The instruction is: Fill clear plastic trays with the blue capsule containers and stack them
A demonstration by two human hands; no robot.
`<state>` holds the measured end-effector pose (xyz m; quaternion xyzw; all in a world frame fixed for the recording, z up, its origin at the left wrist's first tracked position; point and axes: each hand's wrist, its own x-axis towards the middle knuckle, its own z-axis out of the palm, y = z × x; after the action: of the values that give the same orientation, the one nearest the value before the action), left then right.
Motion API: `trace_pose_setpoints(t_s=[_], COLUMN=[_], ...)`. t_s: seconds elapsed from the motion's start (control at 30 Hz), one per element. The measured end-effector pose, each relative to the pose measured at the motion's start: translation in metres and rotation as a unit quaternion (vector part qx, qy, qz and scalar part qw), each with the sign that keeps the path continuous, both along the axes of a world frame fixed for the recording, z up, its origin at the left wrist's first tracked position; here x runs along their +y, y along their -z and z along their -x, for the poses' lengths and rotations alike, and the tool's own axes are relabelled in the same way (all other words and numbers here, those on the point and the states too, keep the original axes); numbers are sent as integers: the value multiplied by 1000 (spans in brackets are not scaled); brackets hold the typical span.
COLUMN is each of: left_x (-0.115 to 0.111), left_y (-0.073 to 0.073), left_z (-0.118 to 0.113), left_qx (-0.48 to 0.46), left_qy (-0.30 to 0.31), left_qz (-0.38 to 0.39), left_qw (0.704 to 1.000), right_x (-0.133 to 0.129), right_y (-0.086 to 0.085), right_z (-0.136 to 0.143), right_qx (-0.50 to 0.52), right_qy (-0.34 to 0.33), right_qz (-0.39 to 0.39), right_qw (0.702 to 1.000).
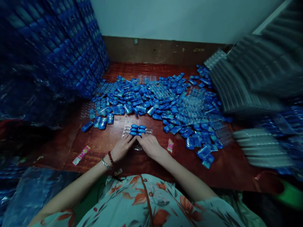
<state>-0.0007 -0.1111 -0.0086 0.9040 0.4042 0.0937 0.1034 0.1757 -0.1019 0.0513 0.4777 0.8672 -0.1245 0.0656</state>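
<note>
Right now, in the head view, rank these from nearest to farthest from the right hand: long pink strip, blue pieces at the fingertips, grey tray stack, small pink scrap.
1. Blue pieces: right at the fingertips of the right hand.
2. Small pink scrap: just to its right.
3. Long pink strip: across on the left.
4. Grey tray stack: far off, upper right.

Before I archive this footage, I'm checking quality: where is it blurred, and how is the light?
Head view: dim, blue-green light; the grey stack at right and the tall blue stack at left smear toward the edges; the left hand, right hand and nearby blue pieces look clearer.
</note>
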Motion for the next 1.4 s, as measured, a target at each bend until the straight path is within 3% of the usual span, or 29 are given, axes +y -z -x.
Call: trace_pose_setpoints(t_s=[0.17, 0.27, 0.47, 0.6, 0.7, 0.8, 0.87, 0.93, 1.03, 1.17, 1.3, 1.4], left_x=[1, 4, 4, 0, 6, 26, 43, 57, 58, 23, -26, -40], left_y=[19, 24, 14, 8, 9, 11, 14, 16, 18, 21, 30, 34], left_z=[16, 19, 10, 3, 14, 44, 66, 82, 86, 69, 58, 65], left_qx=[-92, -135, -140, -118, -164, -192, -155, -85, -8, 6, -49, -147], left_qy=[-19, -16, -25, -72, -135, -262, -367, -426, -406, -355, -365, -387], left_qz=[-28, -27, -7, -53, -84, -114, -129, -121, -105, -94, -74, -63], left_qw=[995, 990, 990, 989, 974, 939, 908, 892, 908, 930, 927, 908], right_x=[5, 4, 9, 8, -6, -21, -23, -14, 20, 79, 117, 125], right_y=[-1, 2, 7, 14, 25, 30, 27, 19, -1, -23, -18, -2], right_z=[-15, -21, -6, 2, -5, -18, -24, -22, -3, 50, 108, 138], right_qx=[39, 71, 17, 17, 45, 82, 109, 146, 171, 99, 41, 38], right_qy=[4, 9, -38, -15, 26, 81, 113, 109, 44, -67, -103, -111], right_qz=[1, -6, -30, -37, -73, -130, -163, -174, -141, -62, 9, 29], right_qw=[999, 997, 999, 999, 996, 985, 974, 968, 974, 991, 994, 993])
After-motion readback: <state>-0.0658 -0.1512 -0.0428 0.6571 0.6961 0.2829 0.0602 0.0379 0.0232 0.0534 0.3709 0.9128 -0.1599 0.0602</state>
